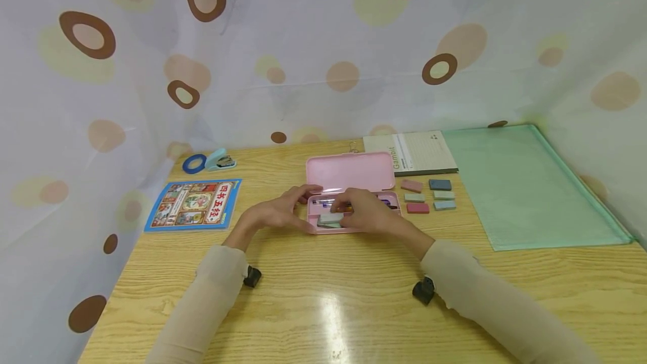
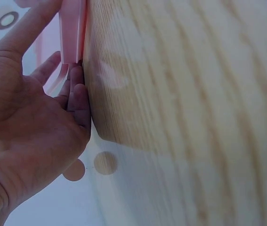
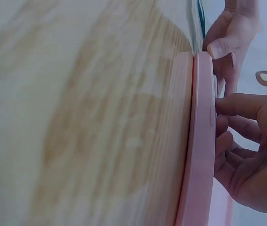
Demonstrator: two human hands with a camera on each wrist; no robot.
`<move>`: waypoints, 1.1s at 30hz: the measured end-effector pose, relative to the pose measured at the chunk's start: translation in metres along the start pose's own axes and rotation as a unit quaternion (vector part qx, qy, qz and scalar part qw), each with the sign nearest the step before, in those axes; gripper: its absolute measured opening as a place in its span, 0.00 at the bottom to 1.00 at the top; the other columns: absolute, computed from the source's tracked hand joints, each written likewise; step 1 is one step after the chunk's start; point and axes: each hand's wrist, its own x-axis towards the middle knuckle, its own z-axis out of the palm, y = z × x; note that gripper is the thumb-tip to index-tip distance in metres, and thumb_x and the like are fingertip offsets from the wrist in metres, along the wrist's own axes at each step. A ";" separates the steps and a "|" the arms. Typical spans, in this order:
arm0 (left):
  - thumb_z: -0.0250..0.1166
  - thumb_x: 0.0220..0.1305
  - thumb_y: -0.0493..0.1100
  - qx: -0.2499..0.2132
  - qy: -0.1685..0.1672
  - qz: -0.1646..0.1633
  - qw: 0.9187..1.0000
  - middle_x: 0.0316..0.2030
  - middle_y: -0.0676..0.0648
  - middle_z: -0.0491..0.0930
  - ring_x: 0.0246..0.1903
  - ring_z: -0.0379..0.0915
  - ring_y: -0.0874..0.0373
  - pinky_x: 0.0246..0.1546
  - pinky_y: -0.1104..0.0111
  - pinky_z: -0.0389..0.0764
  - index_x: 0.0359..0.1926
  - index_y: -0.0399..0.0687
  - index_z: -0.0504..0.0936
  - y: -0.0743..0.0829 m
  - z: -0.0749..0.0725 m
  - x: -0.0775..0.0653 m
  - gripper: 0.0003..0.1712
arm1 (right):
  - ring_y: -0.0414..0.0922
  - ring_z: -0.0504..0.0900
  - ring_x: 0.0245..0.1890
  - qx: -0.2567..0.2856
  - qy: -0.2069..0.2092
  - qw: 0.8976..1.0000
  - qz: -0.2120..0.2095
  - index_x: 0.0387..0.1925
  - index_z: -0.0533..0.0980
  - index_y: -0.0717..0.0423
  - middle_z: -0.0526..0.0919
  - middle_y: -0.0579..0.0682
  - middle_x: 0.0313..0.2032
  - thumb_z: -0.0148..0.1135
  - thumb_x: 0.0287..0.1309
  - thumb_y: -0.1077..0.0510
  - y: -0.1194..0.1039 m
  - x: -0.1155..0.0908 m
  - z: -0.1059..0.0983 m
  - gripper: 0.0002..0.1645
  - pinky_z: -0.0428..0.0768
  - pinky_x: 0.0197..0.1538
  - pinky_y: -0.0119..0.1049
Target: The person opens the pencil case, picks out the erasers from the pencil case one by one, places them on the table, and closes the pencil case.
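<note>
An open pink pencil case [image 1: 350,173] lies on the table, its lid tipped back. Pens [image 1: 323,202] fill its rear compartment, partly covered by my right hand. Pale green-grey eraser-like blocks [image 1: 329,222] sit in the front left compartment. My left hand [image 1: 277,210] holds the case's left end, thumb at the near corner and fingers toward the far one; the left wrist view shows this hand [image 2: 34,103] against the pink wall. Reaching over the front edge, my right hand [image 1: 368,210] pinches a pale block with curled fingers; in the right wrist view its fingertips [image 3: 222,125] are partly hidden.
Several coloured blocks [image 1: 417,208] lie right of the case. Behind them is a notebook [image 1: 424,153], beside a green mesh pouch [image 1: 531,190]. At left are a blue booklet [image 1: 194,204], a blue tape roll [image 1: 194,164] and a light-blue stapler [image 1: 219,160].
</note>
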 end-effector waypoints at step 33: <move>0.81 0.55 0.48 0.008 0.002 0.003 1.000 0.72 0.46 0.60 0.69 0.58 0.49 0.74 0.51 0.59 0.80 0.65 0.57 -0.002 0.000 0.002 0.57 | 0.45 0.74 0.28 0.048 0.094 0.990 0.093 0.44 0.84 0.57 0.83 0.55 0.41 0.70 0.56 0.67 0.036 -0.070 -0.059 0.13 0.73 0.27 0.34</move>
